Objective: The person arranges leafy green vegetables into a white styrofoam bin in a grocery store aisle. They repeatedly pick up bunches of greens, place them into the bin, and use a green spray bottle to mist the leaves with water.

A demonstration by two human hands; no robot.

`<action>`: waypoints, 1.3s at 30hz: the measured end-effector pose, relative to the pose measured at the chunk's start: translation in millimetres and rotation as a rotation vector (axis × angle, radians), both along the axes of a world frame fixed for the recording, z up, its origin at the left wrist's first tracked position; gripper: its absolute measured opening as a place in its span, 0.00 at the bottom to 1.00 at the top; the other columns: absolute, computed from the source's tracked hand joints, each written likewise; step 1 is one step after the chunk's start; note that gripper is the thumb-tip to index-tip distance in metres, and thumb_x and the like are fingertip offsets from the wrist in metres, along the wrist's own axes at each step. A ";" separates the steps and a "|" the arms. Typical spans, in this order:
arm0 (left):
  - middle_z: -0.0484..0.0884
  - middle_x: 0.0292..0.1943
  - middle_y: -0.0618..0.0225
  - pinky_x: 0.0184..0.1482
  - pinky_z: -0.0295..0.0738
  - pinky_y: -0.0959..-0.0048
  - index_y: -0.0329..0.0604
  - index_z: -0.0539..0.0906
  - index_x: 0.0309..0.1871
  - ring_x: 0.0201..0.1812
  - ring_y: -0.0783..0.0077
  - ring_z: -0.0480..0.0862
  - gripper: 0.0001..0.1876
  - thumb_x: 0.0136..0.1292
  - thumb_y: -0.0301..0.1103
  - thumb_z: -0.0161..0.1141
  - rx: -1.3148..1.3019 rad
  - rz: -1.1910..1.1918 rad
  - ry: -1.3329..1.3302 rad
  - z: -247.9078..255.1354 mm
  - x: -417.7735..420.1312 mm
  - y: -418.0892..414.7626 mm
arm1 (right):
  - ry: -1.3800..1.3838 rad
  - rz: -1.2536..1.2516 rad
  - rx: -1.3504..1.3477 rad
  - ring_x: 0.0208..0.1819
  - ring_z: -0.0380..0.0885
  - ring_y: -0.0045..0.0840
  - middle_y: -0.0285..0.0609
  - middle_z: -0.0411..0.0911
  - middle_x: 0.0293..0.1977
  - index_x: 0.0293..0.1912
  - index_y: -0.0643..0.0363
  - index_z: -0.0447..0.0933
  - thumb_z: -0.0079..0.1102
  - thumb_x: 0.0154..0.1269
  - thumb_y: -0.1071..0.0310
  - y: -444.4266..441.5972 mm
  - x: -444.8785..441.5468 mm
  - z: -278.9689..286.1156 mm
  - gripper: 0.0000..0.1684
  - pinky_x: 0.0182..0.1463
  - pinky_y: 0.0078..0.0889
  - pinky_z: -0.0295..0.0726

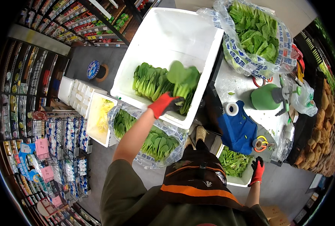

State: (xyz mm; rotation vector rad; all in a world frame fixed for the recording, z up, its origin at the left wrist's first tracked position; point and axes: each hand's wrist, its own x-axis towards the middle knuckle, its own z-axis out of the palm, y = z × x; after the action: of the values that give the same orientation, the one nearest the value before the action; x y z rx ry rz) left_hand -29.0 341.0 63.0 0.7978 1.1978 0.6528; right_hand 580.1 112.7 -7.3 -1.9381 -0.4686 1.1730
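Observation:
My left hand (pixel 166 104), in a red and black work glove, holds a bunch of leafy green bok choy (pixel 182 79) by its stem end over the near right part of a white foam box (pixel 167 34). Beside it, more bok choy (pixel 149 80) stands in a row inside the box. Below the box is a plastic-lined container of bok choy (pixel 159 144), partly covered by my forearm. My right hand (pixel 258 171), gloved alike, hangs at the right next to a white box of loose leafy greens (pixel 235 161); nothing shows in it.
On the metal table (pixel 241 90) at the right are a green spray bottle (pixel 266 97), a tape roll (pixel 231 108), a blue cloth (pixel 238 130), orange-handled scissors (pixel 260 143) and a plastic bag of lettuce (pixel 258 36). A foam box with yellow produce (pixel 99 118) and shelves stand left.

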 end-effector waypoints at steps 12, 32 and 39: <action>0.83 0.44 0.49 0.45 0.77 0.60 0.37 0.84 0.41 0.46 0.51 0.83 0.20 0.58 0.46 0.55 -0.185 -0.865 0.959 -42.3 25.2 50.7 | -0.052 0.180 0.160 0.48 0.77 0.25 0.41 0.74 0.52 0.61 0.60 0.68 0.50 0.69 0.67 107.7 1.3 43.9 0.22 0.47 0.26 0.77; 0.83 0.42 0.53 0.48 0.76 0.60 0.40 0.79 0.44 0.45 0.49 0.80 0.19 0.56 0.45 0.61 -0.001 -0.107 1.141 -78.9 -95.1 68.0 | -0.352 0.463 0.339 0.56 0.70 0.21 0.41 0.71 0.56 0.63 0.65 0.63 0.48 0.69 0.70 273.6 -8.6 143.3 0.25 0.58 0.24 0.68; 0.83 0.42 0.54 0.47 0.75 0.59 0.40 0.78 0.45 0.45 0.49 0.80 0.21 0.55 0.47 0.62 -0.037 -0.181 1.235 -66.4 -78.5 72.3 | -0.180 0.513 0.289 0.51 0.73 0.21 0.42 0.75 0.52 0.61 0.67 0.64 0.49 0.69 0.70 289.1 -14.6 150.9 0.23 0.55 0.24 0.70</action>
State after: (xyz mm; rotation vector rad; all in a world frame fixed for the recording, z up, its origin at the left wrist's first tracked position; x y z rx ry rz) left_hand -107.5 413.3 -3.3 1.3175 2.1831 -0.1022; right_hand 565.5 401.8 143.7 -1.7234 -1.2174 1.1597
